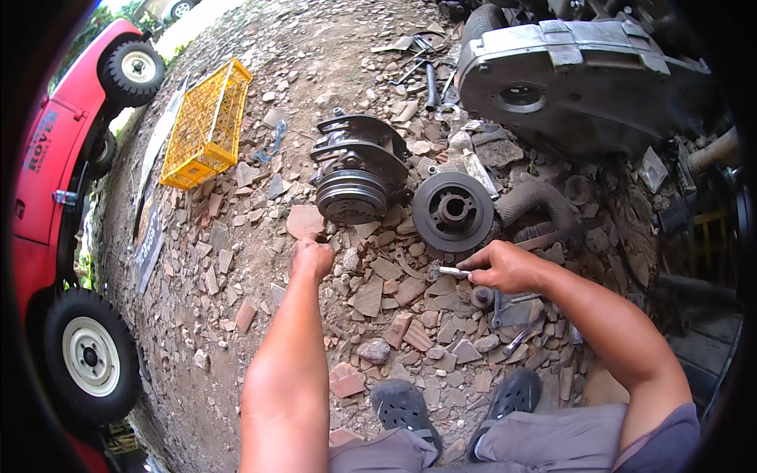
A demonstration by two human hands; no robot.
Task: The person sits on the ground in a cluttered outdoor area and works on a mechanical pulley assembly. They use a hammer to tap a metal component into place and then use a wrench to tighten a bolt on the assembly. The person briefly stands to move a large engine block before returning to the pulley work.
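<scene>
Pinching a short pale rod [453, 271] in the right hand [501, 266], right of centre.
Gripped between thumb and fingers, apparently to keep its tip free, below the dark pulley [441, 211]; curling the left hand [312, 257] left of centre, impossible to tell around what, below a grooved metal unit [359, 169], probably set on rubble [368, 298] for reach.

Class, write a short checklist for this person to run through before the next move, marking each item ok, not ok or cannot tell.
1. Right hand grips the small pale rod: ok.
2. Left hand is free: cannot tell; the fingers are curled and the palm is hidden.
3. Round pulley is on the ground, not held: ok.
4. Ground is free of debris: not ok; broken tile pieces litter it.
5. Yellow crate is apart from both hands: ok.
</scene>
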